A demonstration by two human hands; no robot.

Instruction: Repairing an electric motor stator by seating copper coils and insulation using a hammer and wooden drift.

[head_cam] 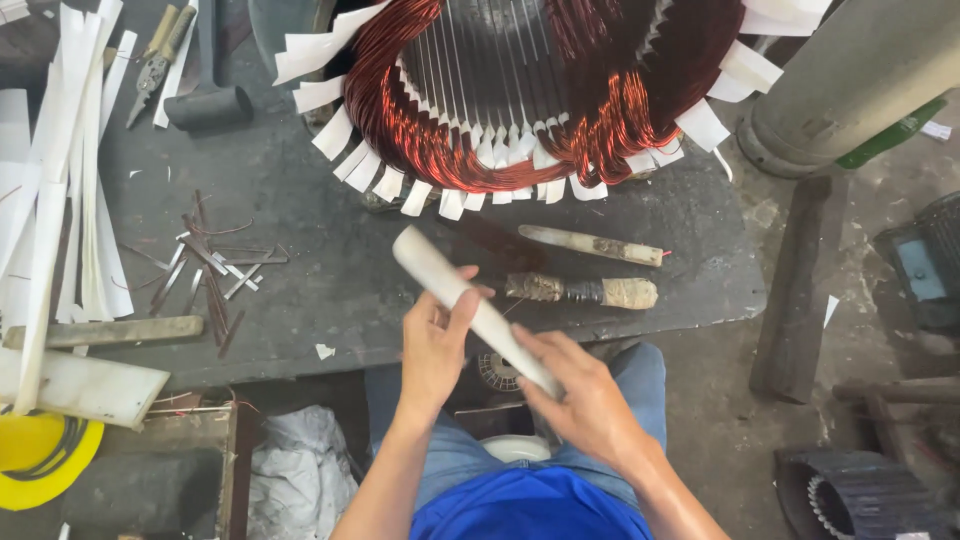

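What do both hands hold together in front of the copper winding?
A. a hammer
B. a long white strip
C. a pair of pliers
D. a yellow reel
B: the left hand and right hand grip a long white strip; the pliers lie apart on the bench.

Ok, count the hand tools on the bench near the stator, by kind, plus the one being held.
White stick held by left hand and right hand: 1
Wrapped sticks on bench: 2
Pliers: 1
Hammer: 1
Total: 5

White strip (470, 305), tilted, above bench edge
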